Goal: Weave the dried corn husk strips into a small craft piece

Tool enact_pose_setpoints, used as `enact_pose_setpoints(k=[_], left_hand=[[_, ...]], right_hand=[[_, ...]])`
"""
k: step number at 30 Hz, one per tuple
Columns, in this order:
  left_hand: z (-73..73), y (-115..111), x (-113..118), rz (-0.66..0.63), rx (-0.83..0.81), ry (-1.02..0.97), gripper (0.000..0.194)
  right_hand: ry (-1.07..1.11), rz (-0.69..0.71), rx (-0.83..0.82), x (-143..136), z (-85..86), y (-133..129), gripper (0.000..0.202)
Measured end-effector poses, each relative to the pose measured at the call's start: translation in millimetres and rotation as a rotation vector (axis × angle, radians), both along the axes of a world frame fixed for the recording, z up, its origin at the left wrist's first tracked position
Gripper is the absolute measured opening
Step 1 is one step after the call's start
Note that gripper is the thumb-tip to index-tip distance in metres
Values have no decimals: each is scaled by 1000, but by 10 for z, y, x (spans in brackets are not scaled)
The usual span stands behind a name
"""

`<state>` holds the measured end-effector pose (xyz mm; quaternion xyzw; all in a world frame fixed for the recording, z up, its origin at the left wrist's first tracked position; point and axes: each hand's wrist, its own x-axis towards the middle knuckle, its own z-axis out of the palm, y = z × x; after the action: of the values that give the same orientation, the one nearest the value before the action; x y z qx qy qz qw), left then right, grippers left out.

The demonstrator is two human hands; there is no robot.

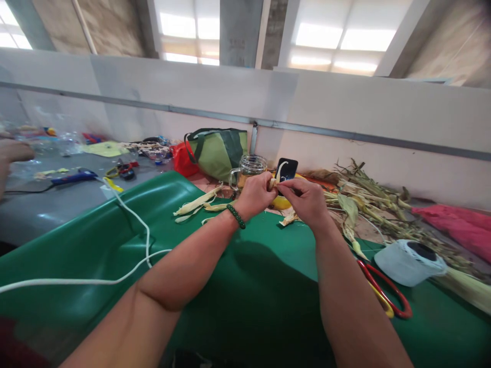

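Observation:
Both hands meet above the green mat [268, 245], in front of a glass mug [252, 166] and a dark phone [288, 167]. My left hand [258, 193], with a green bead bracelet at its wrist, is closed round a pale husk piece [273, 183]. Fingertips of my right hand [305, 197] pinch the same piece at its right side. A thin strip of it curls upward before the phone. Pale husk strips [197, 202] lie on the mat left of my hands, and a small husk scrap [289, 220] lies below them.
Red-and-yellow scissors [389, 291] and a spool of pale twine [408, 263] lie at the right, near dried stalks [368, 199]. A green bag [220, 153] stands behind. White cord [148, 235] crosses the mat at left, near a blue glue gun [74, 177]. Another person's hand [15, 151] shows far left.

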<state>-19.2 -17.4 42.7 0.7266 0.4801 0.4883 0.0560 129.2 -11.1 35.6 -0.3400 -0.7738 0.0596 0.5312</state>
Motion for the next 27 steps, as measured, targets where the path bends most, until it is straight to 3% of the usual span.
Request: enact_pose_setpoints(k=[5,9,17,22,27], left_hand=[[-38,37,3,-233,-115,-280,19],[-53,45,28,-360,-208,-489,16],[7,16,17,-296,-151,-527,6],[17,-12,23,-232,-113,-443,5],[35,-43,41,-204,-132,-412,9]], right_hand=[[136,-124,-1,-120,-19,-88,16],[225,-105,-54,-162,-23,-105,17],[127,82,-46,-101,-34,-46,22],[103,-22,38,-97,-32,-21,17],[160,-90,-11,-113,-33,-49,10]])
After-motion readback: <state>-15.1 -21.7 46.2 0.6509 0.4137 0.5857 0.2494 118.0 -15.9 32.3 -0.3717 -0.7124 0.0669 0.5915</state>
